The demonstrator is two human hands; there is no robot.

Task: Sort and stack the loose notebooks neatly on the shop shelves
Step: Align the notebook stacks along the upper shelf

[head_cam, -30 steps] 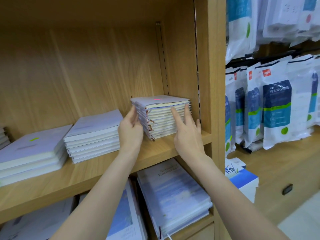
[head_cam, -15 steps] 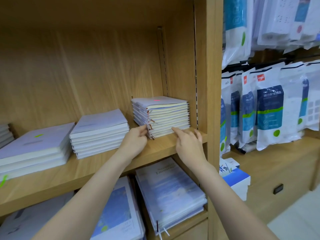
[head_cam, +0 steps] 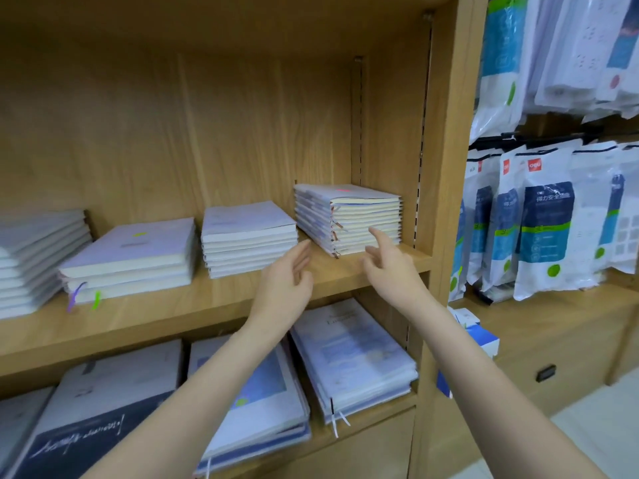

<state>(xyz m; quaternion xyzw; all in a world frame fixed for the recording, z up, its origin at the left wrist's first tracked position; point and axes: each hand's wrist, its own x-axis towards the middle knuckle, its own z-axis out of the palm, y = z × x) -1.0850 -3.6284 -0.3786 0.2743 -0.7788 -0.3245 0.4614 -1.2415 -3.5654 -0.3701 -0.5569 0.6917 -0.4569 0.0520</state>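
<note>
- Both my hands hover mid-frame: left hand [head_cam: 288, 281] relaxed and spread, right hand [head_cam: 390, 267] loosely spread, forefinger out.
- Neither touches the right-hand notebook stack [head_cam: 349, 216] on the wooden shelf [head_cam: 207, 299].

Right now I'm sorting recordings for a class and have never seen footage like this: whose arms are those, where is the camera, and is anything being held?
The camera sits on a person's head, looking forward and down, so the two bare arms are the wearer's own. The left hand and right hand are both open and hold nothing, near the rightmost notebook stack. That stack rests on a wooden shelf, beside three more stacks. Larger notebooks lie on the shelf below. Packaged goods hang to the right.
</note>
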